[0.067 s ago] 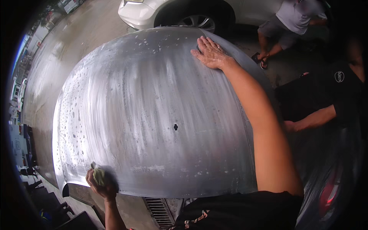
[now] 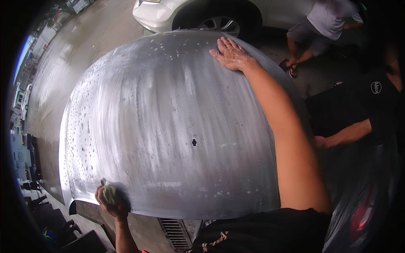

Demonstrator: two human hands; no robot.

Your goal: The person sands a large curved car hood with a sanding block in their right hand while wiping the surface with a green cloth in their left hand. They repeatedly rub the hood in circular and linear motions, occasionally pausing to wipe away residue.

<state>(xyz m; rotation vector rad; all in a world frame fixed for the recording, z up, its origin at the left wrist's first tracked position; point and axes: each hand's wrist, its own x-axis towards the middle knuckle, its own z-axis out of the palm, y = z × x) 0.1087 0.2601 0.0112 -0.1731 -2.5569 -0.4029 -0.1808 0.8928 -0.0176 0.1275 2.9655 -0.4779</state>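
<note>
A large silver-grey car hood (image 2: pixel 185 122), wet and streaked with whitish film and droplets, spreads out in front of me. A small dark slot-like hole shows near its middle. My left hand (image 2: pixel 113 205) is closed around a yellow-green sponge (image 2: pixel 109 194) at the hood's near left edge. Far across the panel, my right hand (image 2: pixel 231 55) lies flat near the right edge, fingers stretched out and palm down. Whether anything thin lies beneath that palm is hidden.
A white car (image 2: pixel 154 16) stands just beyond the hood. At the right are a co-worker's arm (image 2: pixel 346 131) and plastic sheeting over a surface with a red light (image 2: pixel 360 215). Another person (image 2: pixel 327 25) is at the upper right. A metal grate (image 2: pixel 175 234) lies below the near edge.
The view has shifted very slightly. My right hand has slid a little nearer along the hood; the left hand keeps its place with the sponge.
</note>
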